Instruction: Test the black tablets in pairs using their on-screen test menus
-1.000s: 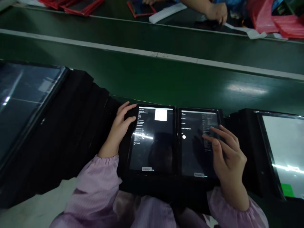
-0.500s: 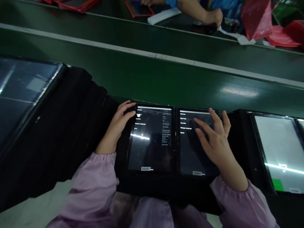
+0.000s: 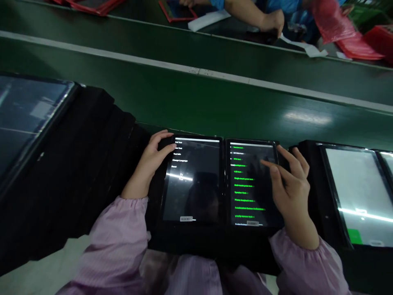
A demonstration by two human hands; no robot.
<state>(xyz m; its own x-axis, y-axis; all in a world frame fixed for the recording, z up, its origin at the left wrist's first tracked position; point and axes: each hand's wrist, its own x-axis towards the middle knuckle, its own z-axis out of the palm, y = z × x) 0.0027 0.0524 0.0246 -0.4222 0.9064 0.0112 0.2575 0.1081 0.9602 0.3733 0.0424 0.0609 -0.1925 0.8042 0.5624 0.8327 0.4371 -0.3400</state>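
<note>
Two dark tablets lie side by side before me. On the left tablet point(image 3: 193, 196) the screen shows a short white menu. My left hand point(image 3: 152, 157) is at its upper left corner, thumb tip over the menu's edge and the other fingers stretched along the top, not wrapped round it. The right tablet point(image 3: 254, 192) displays a list of mostly green test names. Over its right half hovers my right hand point(image 3: 290, 184), fingers apart and index finger pointing left above the screen; whether it touches the glass I cannot tell. Both tablets carry a small label at the bottom.
Black stacked holders point(image 3: 92, 164) stand at the left, topped by a larger screen point(image 3: 27, 110). At the right is a tablet with a pale screen point(image 3: 356, 180) and a green square. Beyond the green belt point(image 3: 172, 98), a co-worker's hand point(image 3: 274, 20) holds a white strip near red wrapping point(image 3: 359, 43).
The right tablet's menu has given way to the green list, and my right hand has shifted right. On the left tablet, the right-hand text column is gone. The co-worker's red wrapping has moved.
</note>
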